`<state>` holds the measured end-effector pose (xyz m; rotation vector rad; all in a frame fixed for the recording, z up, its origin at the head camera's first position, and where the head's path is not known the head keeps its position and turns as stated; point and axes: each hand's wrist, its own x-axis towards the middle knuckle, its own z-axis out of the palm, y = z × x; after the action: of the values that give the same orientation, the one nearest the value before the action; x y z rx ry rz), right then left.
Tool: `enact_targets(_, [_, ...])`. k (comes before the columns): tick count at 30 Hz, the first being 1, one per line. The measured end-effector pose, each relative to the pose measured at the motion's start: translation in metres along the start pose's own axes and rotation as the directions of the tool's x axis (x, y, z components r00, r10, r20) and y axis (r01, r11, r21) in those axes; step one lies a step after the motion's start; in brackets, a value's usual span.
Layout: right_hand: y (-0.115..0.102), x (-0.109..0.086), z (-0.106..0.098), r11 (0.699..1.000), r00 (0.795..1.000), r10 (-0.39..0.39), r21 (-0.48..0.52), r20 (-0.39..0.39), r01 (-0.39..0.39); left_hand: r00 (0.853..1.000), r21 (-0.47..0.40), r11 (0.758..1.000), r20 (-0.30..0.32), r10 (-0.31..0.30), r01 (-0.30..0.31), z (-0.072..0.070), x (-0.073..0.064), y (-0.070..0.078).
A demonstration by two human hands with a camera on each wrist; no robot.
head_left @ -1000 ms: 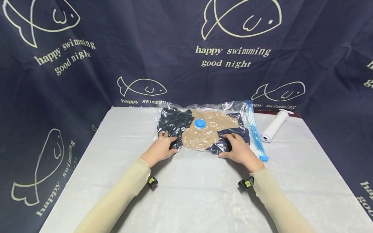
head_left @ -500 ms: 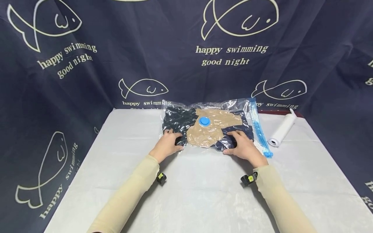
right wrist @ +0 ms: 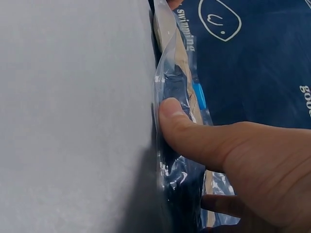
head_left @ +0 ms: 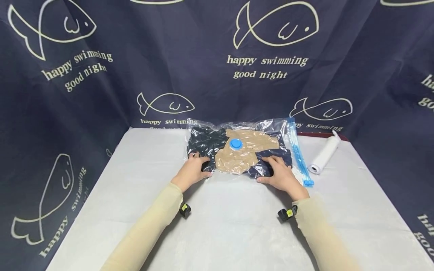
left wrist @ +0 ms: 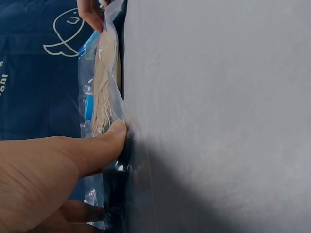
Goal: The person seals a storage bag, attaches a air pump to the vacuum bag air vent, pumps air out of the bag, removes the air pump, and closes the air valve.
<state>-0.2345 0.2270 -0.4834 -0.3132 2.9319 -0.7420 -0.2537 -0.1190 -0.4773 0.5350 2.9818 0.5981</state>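
Observation:
A clear vacuum storage bag lies at the back of the table, packed with black, tan and dark navy folded clothes. It has a round blue valve on top and a blue zip strip along its right end. My left hand grips the bag's near left part, thumb against the front edge and fingers over the top. At the near right part, my right hand holds it likewise, its thumb pressing the side. Part of the bag under the fingers is hidden.
To the right of the bag lies a white hand pump, its nozzle end towards me. A pale cloth covers the table. Dark blue printed curtains hang close behind and at both sides.
The bag has shifted slightly right with both hands still on it. The pump has turned a little, its near end moving right. The head view has also shifted slightly.

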Motion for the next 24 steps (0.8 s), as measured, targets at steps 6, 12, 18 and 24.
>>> enact_targets(6, [-0.001, -0.006, 0.008, 1.000, 1.000, -0.004, 0.010, -0.013, 0.004, 1.000, -0.001, 1.000, 0.026, -0.002, 0.002, 0.001, -0.003, -0.003])
enact_targets(12, [0.005, -0.003, 0.004, 0.997, 1.000, -0.022, -0.072, -0.019, 0.020, 0.998, 0.017, 1.000, 0.056, 0.025, -0.026, -0.002, 0.002, -0.002])
enact_targets(18, [0.001, -0.005, 0.005, 0.997, 1.000, -0.006, -0.078, -0.006, 0.005, 0.999, 0.020, 1.000, 0.037, 0.007, -0.007, 0.009, -0.006, 0.000])
enact_targets(24, [-0.024, -0.017, 0.014, 1.000, 0.996, -0.031, 0.001, -0.088, 0.031, 1.000, -0.035, 0.999, -0.006, 0.023, -0.024, 0.023, -0.020, 0.017])
